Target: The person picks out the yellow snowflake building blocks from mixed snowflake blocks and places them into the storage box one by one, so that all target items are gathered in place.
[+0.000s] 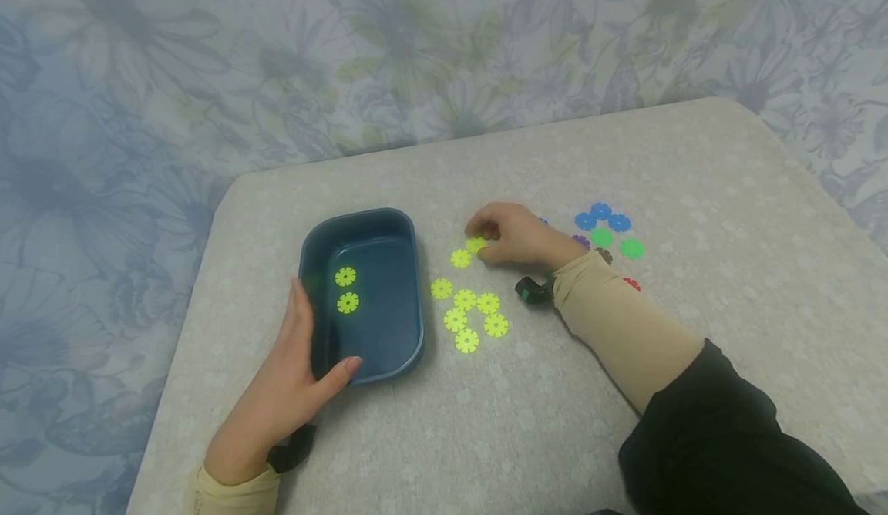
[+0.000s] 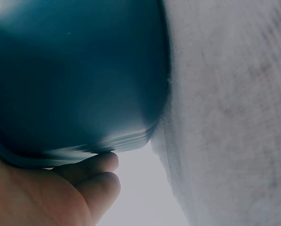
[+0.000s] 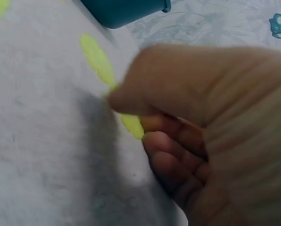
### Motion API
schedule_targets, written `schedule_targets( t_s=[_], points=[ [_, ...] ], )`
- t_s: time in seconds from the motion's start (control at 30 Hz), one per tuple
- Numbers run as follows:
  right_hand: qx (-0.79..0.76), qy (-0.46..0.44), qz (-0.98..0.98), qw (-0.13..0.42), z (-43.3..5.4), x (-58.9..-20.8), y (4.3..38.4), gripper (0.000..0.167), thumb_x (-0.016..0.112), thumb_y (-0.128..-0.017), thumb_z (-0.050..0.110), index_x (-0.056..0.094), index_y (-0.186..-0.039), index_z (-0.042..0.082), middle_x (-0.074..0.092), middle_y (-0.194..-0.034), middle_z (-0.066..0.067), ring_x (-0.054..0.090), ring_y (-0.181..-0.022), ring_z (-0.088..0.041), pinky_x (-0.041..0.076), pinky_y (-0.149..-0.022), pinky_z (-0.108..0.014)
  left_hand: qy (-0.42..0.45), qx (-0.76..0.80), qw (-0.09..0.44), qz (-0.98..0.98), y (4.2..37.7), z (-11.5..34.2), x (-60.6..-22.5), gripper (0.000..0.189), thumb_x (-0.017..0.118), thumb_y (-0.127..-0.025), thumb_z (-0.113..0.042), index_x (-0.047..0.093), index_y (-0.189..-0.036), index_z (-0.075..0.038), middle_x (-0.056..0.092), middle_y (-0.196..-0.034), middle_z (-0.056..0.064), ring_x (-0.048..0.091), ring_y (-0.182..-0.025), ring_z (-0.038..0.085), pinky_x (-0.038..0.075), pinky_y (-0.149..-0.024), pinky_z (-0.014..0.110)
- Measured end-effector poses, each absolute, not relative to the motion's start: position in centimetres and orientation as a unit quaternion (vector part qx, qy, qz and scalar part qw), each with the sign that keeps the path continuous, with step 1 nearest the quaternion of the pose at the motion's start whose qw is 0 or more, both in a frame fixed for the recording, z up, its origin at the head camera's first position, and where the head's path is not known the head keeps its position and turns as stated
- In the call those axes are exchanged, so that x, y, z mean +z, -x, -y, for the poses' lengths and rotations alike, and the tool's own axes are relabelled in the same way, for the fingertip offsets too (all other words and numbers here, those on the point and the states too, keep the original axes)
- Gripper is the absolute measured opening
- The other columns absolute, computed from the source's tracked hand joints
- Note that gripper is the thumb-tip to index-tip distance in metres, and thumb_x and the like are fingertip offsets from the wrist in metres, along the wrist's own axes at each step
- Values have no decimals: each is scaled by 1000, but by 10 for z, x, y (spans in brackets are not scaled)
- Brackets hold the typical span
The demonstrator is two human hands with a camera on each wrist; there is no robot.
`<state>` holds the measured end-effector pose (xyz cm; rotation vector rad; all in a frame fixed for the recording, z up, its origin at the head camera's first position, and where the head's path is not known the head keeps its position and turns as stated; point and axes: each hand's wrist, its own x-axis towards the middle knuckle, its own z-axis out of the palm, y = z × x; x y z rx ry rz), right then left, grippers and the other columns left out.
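Note:
A dark blue plastic tray (image 1: 378, 341) stands on the left of the table with two yellow-green notched discs (image 1: 348, 302) lying inside it. My left hand (image 1: 287, 380) grips its near left corner, thumb over the rim and fingers along the outer wall (image 2: 79, 122). To the tray's right, my right hand (image 1: 516, 235) has thumb and curled fingers around one yellow disc (image 1: 475, 244); in the right wrist view that disc (image 3: 132, 125) sits between thumb and fingertips. Another yellow disc (image 1: 461, 258) lies just beside it. Several more yellow discs (image 1: 465, 299) form a loose group nearer me.
Beyond my right wrist lie blue discs (image 1: 600, 211), green discs (image 1: 631, 248), a purple disc (image 1: 581, 242), a brown disc (image 1: 604, 255) and a partly hidden red disc (image 1: 632, 284). A pale patterned cloth covers the table (image 1: 728, 214), which meets a floral wall (image 1: 444, 60).

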<state>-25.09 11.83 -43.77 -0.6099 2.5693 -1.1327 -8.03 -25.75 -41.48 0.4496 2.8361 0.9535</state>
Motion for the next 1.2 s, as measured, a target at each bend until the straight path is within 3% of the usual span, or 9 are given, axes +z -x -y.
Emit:
schedule_targets(
  t_s=[0.23,0.83,1.2],
  points=[
    [-377,233,-886,134,-116,-437,251,34,76,-85,11,72,-118,12,69,-117,-4,61,-109,-23,51,-98,-42,-149,316,56,-935,80,257,-415,123,74,-94,-44,-28,-159,-25,-28,-169,0,-12,-159,29,13,-120,69],
    [-334,282,-886,154,-116,-431,249,35,71,-82,5,72,-116,12,65,-111,-4,58,-102,-23,50,-92,-40,-147,316,57,-936,80,257,-414,122,74,-94,-44,-26,-160,-20,-27,-169,0,-12,-159,30,14,-119,71],
    [-331,285,-885,158,-113,-429,245,40,65,-80,-1,71,-118,13,63,-116,-4,57,-106,-24,49,-98,-42,-150,316,56,-935,81,257,-414,122,74,-94,-43,-26,-161,-18,-27,-169,0,-12,-159,29,13,-120,69]
  ],
)
